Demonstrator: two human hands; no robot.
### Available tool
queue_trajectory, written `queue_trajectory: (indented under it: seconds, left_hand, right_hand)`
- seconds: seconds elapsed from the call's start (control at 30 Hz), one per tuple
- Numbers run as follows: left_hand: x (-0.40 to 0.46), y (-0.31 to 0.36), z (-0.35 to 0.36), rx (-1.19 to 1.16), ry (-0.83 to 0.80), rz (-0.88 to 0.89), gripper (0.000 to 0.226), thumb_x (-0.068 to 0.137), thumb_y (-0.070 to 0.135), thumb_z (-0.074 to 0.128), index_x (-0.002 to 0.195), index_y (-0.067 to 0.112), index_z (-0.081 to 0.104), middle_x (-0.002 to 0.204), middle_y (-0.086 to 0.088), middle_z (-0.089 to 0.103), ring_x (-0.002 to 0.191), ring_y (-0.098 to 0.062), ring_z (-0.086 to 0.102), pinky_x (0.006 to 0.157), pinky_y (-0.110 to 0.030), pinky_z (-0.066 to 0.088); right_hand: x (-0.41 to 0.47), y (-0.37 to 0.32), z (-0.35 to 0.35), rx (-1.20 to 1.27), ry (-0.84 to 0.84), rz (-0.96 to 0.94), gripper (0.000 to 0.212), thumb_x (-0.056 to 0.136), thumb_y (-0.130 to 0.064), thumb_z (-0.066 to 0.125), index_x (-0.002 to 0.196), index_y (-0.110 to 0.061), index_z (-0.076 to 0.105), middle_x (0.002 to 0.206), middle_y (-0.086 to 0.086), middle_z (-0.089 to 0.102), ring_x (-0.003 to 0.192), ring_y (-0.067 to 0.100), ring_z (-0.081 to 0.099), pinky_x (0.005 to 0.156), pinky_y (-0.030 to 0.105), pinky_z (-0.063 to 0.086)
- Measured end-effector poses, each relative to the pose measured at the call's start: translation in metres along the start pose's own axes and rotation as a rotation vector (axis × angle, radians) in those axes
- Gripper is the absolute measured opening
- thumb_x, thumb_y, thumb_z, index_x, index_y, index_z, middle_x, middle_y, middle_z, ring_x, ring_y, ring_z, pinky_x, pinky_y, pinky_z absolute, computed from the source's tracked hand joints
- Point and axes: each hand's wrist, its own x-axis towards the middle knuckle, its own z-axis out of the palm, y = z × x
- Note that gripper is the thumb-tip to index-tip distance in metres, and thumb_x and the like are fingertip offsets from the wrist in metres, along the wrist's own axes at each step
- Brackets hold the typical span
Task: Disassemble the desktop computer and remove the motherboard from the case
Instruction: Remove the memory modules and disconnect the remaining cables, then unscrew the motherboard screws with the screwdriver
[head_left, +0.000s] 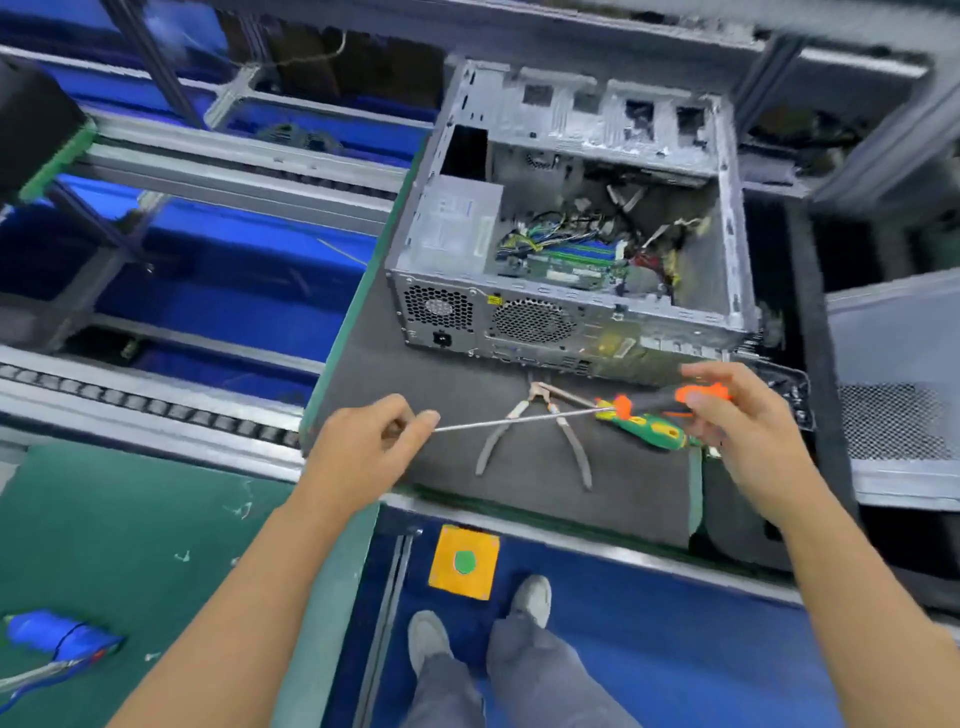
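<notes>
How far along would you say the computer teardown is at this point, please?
Done: the grey metal computer case lies open, side panel off. In hand: the right hand grips an orange-and-black screwdriver; the left hand pinches its tip. Left: the green motherboard and wiring remain inside.

You will find nothing here that reads as words or numbers. The grey power supply inside the computer case, at about 9 o'clock in the open box, carries a pale label with printing, but it is too blurred to make out. On the case's rear panel, at about 11 o'clock from the round fan grille, sits a small yellow sticker with a dark mark you cannot read. Below your hands, at 6 o'clock, an orange square plate on the blue front of the worktop bears a plain green round spot, with no lettering on it.
</notes>
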Motion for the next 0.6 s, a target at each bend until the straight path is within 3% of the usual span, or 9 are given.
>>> queue_trajectory:
  seconds: [0.07,0.13,0.2,0.37,0.5,0.6]
  left_hand:
    - [0.022,0.032,0.017,-0.028,-0.009,0.061,0.037,0.086,0.05,0.062,0.062,0.025,0.049,0.058,0.02,0.053,0.053,-0.003,0.048,0.054,-0.01,0.032]
    - [0.044,0.063,0.03,-0.042,-0.055,0.113,0.035,0.087,0.045,0.067,0.061,0.028,0.049,0.055,0.019,0.052,0.051,-0.002,0.047,0.054,-0.01,0.033]
    - [0.062,0.091,0.04,-0.046,-0.099,0.172,0.034,0.087,0.046,0.064,0.061,0.033,0.046,0.053,0.018,0.05,0.05,-0.004,0.045,0.053,-0.017,0.034]
    - [0.096,0.149,0.056,-0.004,-0.112,0.259,0.035,0.089,0.049,0.062,0.063,0.032,0.046,0.056,0.024,0.052,0.051,-0.003,0.045,0.053,-0.027,0.035]
    - [0.125,0.175,0.054,0.049,-0.063,0.292,0.041,0.087,0.057,0.059,0.063,0.025,0.052,0.046,0.01,0.047,0.052,-0.01,0.048,0.057,-0.033,0.044]
    - [0.147,0.184,0.048,0.072,-0.069,0.309,0.039,0.088,0.053,0.061,0.062,0.025,0.051,0.047,0.008,0.046,0.054,-0.016,0.048,0.059,-0.033,0.044]
  right_hand:
    - [0.001,0.001,-0.026,0.131,0.138,0.024,0.012,0.084,-0.019,0.063,0.092,-0.027,0.068,0.081,-0.006,0.062,0.067,0.011,0.054,0.057,0.02,0.046]
    - [0.003,0.003,-0.047,0.255,0.246,0.018,0.017,0.086,-0.012,0.056,0.085,-0.025,0.067,0.077,-0.002,0.062,0.059,0.012,0.052,0.049,0.019,0.039]
    - [0.007,0.003,-0.066,0.393,0.355,0.017,0.021,0.089,-0.006,0.053,0.085,-0.023,0.065,0.073,-0.002,0.06,0.054,0.012,0.052,0.047,0.019,0.038]
    - [0.022,-0.004,-0.099,0.716,0.512,0.004,0.004,0.091,-0.017,0.057,0.09,-0.02,0.055,0.074,-0.003,0.06,0.057,0.011,0.052,0.05,0.018,0.042]
    - [0.04,-0.014,-0.108,0.688,0.517,0.046,0.018,0.092,-0.033,0.06,0.097,-0.02,0.049,0.089,0.012,0.066,0.062,0.015,0.056,0.056,0.021,0.048]
    - [0.055,-0.023,-0.108,0.618,0.538,0.04,0.025,0.089,-0.038,0.066,0.101,-0.022,0.051,0.083,0.006,0.068,0.064,0.014,0.061,0.059,0.023,0.052]
